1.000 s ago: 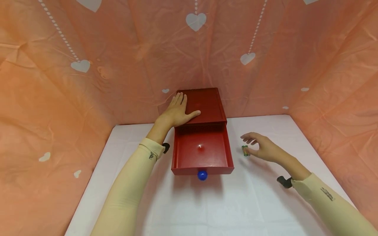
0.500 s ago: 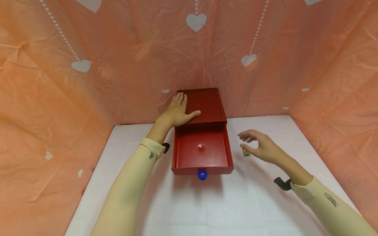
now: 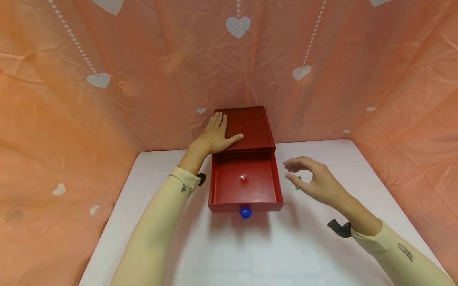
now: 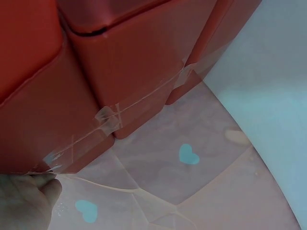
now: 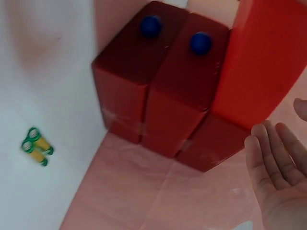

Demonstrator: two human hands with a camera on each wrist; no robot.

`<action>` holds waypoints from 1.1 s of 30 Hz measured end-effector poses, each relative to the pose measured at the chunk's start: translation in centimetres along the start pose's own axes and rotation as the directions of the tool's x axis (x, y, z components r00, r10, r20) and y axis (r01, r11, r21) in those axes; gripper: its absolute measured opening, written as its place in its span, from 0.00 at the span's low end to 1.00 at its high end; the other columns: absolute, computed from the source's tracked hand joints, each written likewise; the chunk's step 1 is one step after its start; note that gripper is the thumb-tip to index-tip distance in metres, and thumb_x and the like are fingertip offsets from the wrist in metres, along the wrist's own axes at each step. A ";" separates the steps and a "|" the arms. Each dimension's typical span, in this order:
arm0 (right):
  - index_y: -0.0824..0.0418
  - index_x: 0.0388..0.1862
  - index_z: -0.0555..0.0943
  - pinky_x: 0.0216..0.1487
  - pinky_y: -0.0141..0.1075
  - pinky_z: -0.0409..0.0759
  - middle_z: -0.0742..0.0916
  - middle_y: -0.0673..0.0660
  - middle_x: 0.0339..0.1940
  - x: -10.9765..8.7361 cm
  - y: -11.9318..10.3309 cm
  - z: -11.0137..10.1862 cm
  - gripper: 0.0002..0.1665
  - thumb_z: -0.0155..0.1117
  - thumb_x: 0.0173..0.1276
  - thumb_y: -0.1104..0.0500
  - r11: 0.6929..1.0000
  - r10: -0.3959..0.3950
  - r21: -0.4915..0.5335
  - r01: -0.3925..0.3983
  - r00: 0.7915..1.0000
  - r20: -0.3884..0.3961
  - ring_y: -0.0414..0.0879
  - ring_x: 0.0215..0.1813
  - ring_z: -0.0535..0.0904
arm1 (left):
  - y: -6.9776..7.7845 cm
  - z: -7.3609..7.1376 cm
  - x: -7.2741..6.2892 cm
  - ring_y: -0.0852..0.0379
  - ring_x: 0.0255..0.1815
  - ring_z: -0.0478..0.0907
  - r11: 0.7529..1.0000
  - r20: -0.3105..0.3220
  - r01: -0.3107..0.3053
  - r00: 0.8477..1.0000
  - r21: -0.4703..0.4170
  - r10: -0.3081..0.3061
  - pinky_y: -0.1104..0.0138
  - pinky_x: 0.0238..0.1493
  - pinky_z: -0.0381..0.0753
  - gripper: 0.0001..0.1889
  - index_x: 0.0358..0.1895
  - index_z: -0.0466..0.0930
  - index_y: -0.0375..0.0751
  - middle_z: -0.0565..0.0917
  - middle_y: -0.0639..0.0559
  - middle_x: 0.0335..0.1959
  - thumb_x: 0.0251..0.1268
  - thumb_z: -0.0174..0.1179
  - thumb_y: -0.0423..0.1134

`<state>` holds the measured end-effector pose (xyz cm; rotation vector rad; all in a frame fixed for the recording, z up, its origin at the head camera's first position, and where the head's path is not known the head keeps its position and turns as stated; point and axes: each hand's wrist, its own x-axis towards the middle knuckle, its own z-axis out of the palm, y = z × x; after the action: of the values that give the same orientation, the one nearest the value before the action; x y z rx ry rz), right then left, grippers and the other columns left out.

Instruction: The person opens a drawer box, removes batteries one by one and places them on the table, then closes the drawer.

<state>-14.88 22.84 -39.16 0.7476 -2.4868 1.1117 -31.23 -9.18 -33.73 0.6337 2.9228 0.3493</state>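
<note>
A red drawer cabinet (image 3: pixel 247 127) stands at the back of the table, its top drawer (image 3: pixel 245 186) pulled out with bare inner floor and a blue knob (image 3: pixel 245 212) in front. My left hand (image 3: pixel 212 137) lies flat on the cabinet top, fingers spread and thumb out to the right. Just right of the drawer, my right hand (image 3: pixel 315 180) hovers above the table, fingers loosely bent, holding nothing. Small green-and-yellow toy binoculars (image 5: pixel 37 146) lie on the table; in the head view the right hand partly covers them.
In the right wrist view, two lower drawers with blue knobs (image 5: pixel 200 43) are closed beneath the pulled-out one. Clear tape (image 4: pixel 109 119) runs along the cabinet. A white cloth (image 3: pixel 286 254) covers the table; a pink heart-patterned curtain (image 3: pixel 171 79) hangs behind and at both sides.
My right hand has shifted a little left, towards the drawer, and now hides more of the toy binoculars. The left hand and the drawer have stayed where they were.
</note>
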 end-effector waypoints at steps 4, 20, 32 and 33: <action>0.55 0.57 0.87 0.57 0.23 0.80 0.90 0.44 0.51 0.0 -1.2 0.1 0.22 0.79 0.66 0.68 0.999 -0.042 0.018 0.043 0.999 -0.031 0.39 0.49 0.87 | 0.1 -0.1 -0.1 0.47 0.90 0.24 1.000 0.000 0.001 1.000 -0.007 -0.001 0.59 0.87 0.27 0.57 0.88 0.35 0.34 0.33 0.39 0.90 0.78 0.43 0.75; 0.51 0.60 0.87 0.56 0.30 0.83 0.90 0.48 0.51 -1.2 -5.4 1.1 0.29 0.82 0.62 0.69 0.989 -0.117 0.094 0.115 0.993 0.014 0.41 0.51 0.86 | 0.2 -0.2 -0.3 0.48 0.90 0.24 1.000 0.005 -0.004 1.000 -0.006 0.004 0.60 0.87 0.26 0.57 0.88 0.35 0.33 0.33 0.38 0.90 0.79 0.43 0.75; 0.54 0.59 0.86 0.52 0.32 0.87 0.91 0.50 0.49 -2.3 -7.6 2.5 0.27 0.80 0.63 0.71 0.961 -0.172 0.229 0.154 0.983 0.060 0.40 0.48 0.86 | 0.1 -0.2 -0.3 0.48 0.90 0.24 1.000 0.007 -0.002 1.000 -0.014 0.002 0.60 0.87 0.26 0.57 0.88 0.34 0.34 0.33 0.39 0.90 0.78 0.43 0.75; 0.54 0.59 0.86 0.50 0.33 0.87 0.91 0.50 0.48 -2.4 -7.8 2.6 0.26 0.80 0.64 0.71 0.956 -0.176 0.248 0.155 0.982 0.068 0.40 0.47 0.86 | 0.1 -0.2 -0.3 0.48 0.90 0.24 1.000 0.007 -0.002 1.000 -0.017 0.002 0.60 0.87 0.26 0.57 0.88 0.34 0.34 0.33 0.39 0.90 0.78 0.43 0.75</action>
<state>-8.62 17.32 -37.40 1.0754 -2.3309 1.3607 -30.90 -9.26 -33.49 0.6337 2.9097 0.3707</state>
